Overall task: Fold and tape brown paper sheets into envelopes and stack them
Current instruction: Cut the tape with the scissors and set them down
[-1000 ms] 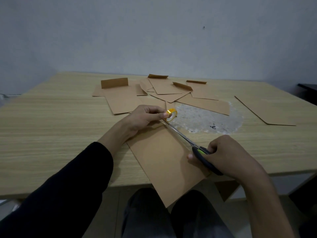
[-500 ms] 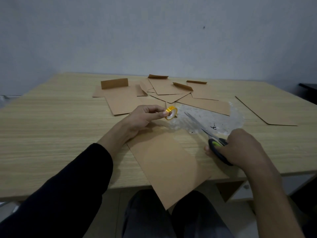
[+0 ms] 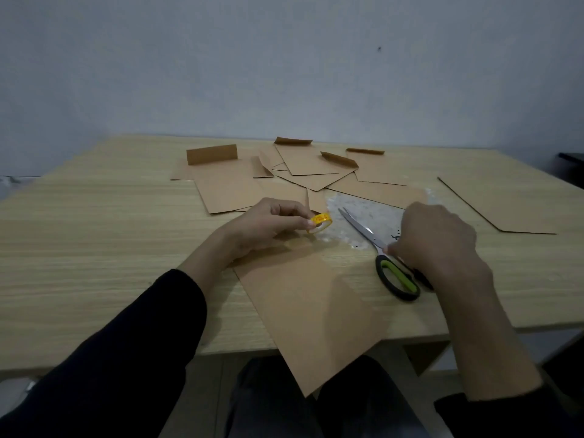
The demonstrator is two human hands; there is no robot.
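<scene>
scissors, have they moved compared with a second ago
Yes. The scissors have shifted right, off the near brown sheet, and now lie on the table beside it, blades over the pale patch.

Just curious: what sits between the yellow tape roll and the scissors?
Nothing: the head view shows only bare table, a whitish scuffed patch, between the tape roll and the scissors.

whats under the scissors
The scissors' blades lie over a whitish patch on the table. The green-lined handle loop rests on bare wood beside the brown sheet. The right hand covers the other loop, so what lies under that is hidden.
</scene>
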